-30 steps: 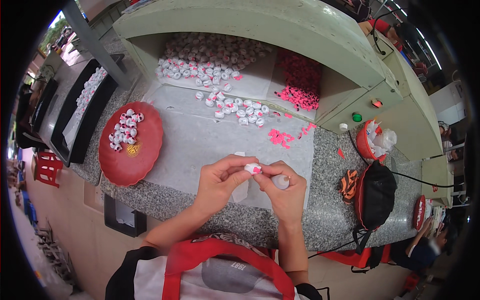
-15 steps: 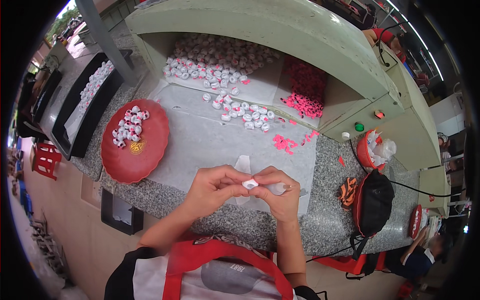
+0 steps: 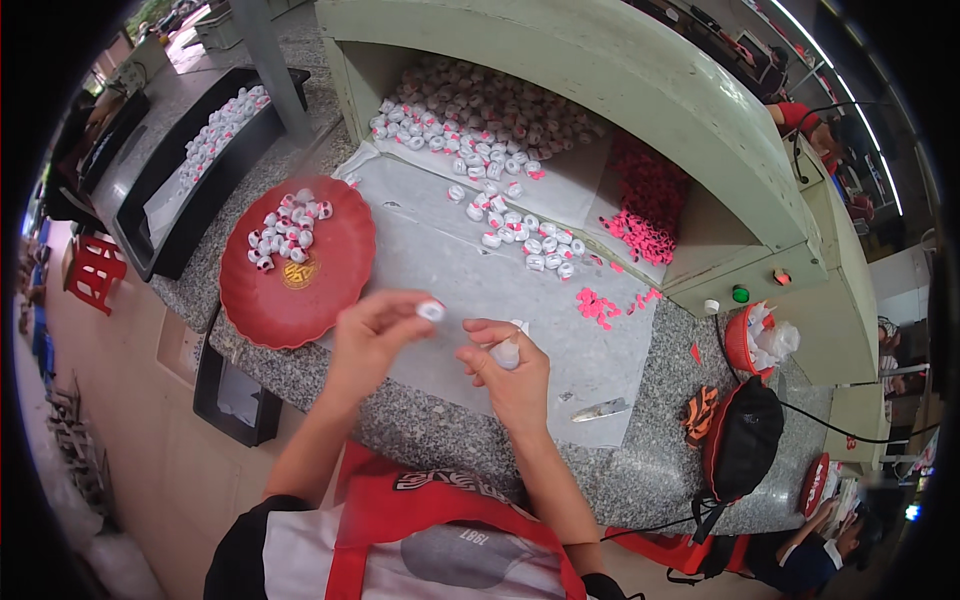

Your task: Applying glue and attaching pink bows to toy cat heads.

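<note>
My left hand [image 3: 366,342] pinches a small white rounded piece [image 3: 431,311] between thumb and fingertips, above the pale sheet [image 3: 440,240] and just right of the red scalloped plate [image 3: 245,300]. Several similar white pieces with pink bits lie on that plate. To the right, my right hand [image 3: 518,385] is closed round a small translucent bottle [image 3: 506,354] with a thin tip; its thumb and index finger stand apart. Beyond my hands, loose white pieces [image 3: 535,240] and small pink pieces [image 3: 597,306] are scattered on the sheet.
A pale green cabinet [image 3: 600,75] arches over heaps of white and pink pieces. Near the sheet's right edge lies a slim metal tool [image 3: 600,410]. Farther right are a red basket [image 3: 740,340] and a black bag [image 3: 748,440]. A black tray [image 3: 150,255] stands left.
My hands have come apart. The left one has carried the white piece left toward the red plate, while the right still holds the bottle. The whole view has shifted slightly.
</note>
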Tool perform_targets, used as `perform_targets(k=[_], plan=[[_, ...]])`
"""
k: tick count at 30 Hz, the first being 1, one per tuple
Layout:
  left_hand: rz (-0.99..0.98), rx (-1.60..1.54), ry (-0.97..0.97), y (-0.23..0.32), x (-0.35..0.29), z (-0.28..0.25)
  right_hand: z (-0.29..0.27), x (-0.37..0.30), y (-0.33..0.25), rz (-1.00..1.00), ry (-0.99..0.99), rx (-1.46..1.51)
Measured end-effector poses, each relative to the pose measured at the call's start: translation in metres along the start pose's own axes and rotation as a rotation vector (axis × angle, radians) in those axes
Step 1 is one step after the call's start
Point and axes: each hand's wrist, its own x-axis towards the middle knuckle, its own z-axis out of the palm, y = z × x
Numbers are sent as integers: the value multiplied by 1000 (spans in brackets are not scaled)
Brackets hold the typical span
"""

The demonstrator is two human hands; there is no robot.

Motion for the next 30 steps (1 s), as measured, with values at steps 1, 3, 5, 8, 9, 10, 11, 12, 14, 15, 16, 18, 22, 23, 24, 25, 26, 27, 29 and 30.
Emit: perform_targets(k=[1,3,5,8,9,10,11,12,14,15,16,18,22,23,24,25,26,27,29,30], plan=[[134,210,127,-2,10,-18,-3,-1,-1,18,-17,-63],[269,428,261,-1,32,-31,-22,-3,-1,34,-31,-97],[561,1143,389,3,49,-19,-35,-8,-2,51,-36,-133],[437,1029,182,-33,89,41,-39,-16,-6,47,44,-109],[466,1117,150,-44,100,53,-40,-20,-6,20,46,-96],[471,1116,148,-55,108,57,-42,-25,-6,-8,58,-82],[426,1164,137,-63,115,58,-45,-30,-6,-12,57,-80],[387,1205,110,-65,120,67,-53,-33,-5,-17,105,-90],[213,777,11,-55,110,64,-65,-34,-4,-23,171,-93],[24,355,-72,-43,100,64,-73,-33,-2,-159,204,-107],[-157,-70,-193,-19,84,64,-75,-35,0,-289,229,-119],[-337,-496,-306,12,51,68,-72,-34,-15,-312,200,-78],[-245,-484,-347,22,10,73,-61,-49,-48,-240,210,9],[-103,-244,-352,24,5,75,-60,-56,-52,-237,210,3],[-2,-171,-285,28,-1,80,-59,-64,-53,-312,279,-50],[-4,-177,-287,28,-4,83,-58,-68,-54,-386,346,-103],[108,-121,-260,28,-7,84,-53,-68,-53,-545,423,-178],[222,-64,-233,28,-9,85,-51,-70,-53,-545,426,-181],[254,-31,-251,32,-10,85,-50,-75,-54,-648,443,-387],[287,8,-262,33,-11,84,-50,-77,-53,-648,441,-385]])
